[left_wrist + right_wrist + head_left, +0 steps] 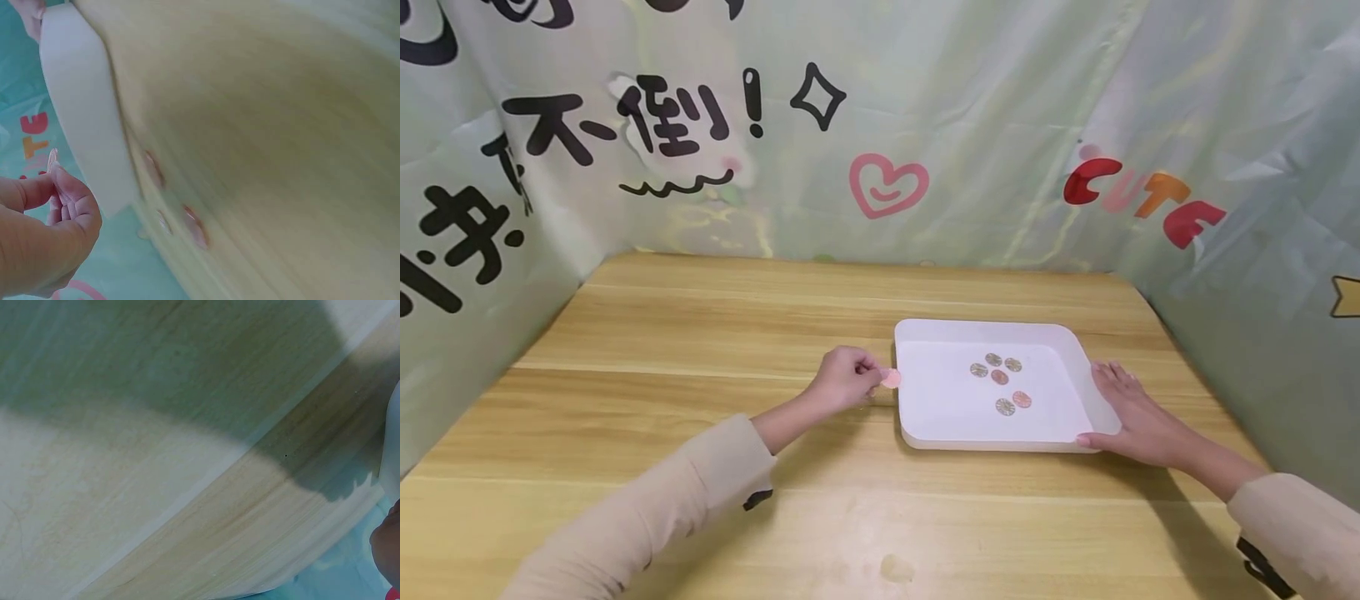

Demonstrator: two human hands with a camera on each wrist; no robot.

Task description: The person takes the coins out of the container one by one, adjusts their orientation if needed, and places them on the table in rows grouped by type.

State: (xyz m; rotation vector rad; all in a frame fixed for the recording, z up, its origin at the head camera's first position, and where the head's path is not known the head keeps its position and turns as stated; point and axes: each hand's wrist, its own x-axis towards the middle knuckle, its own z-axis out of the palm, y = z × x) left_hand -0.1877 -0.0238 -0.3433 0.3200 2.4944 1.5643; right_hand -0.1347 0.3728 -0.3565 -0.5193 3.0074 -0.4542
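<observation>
My left hand (847,379) pinches a small pink disc (891,378) between thumb and fingertips, at the left wall of a shallow white tray (936,408). The left wrist view shows the disc (52,160) edge-on with fine ribs. Inside the tray lie several patterned, coin-like round pieces: greyish-gold ones (1005,407) and two pinkish ones (1022,400). My right hand (1138,421) rests spread against the tray's near right corner, fingers along the right side, thumb on the near wall. Only part of that hand (387,547) enters the right wrist view.
Flat shiny pieces (195,226) lie on the wooden table (700,333), seen in the left wrist view; their kind is unclear. A printed curtain (985,125) stands behind and along both sides. A pale mark (897,568) shows near the front.
</observation>
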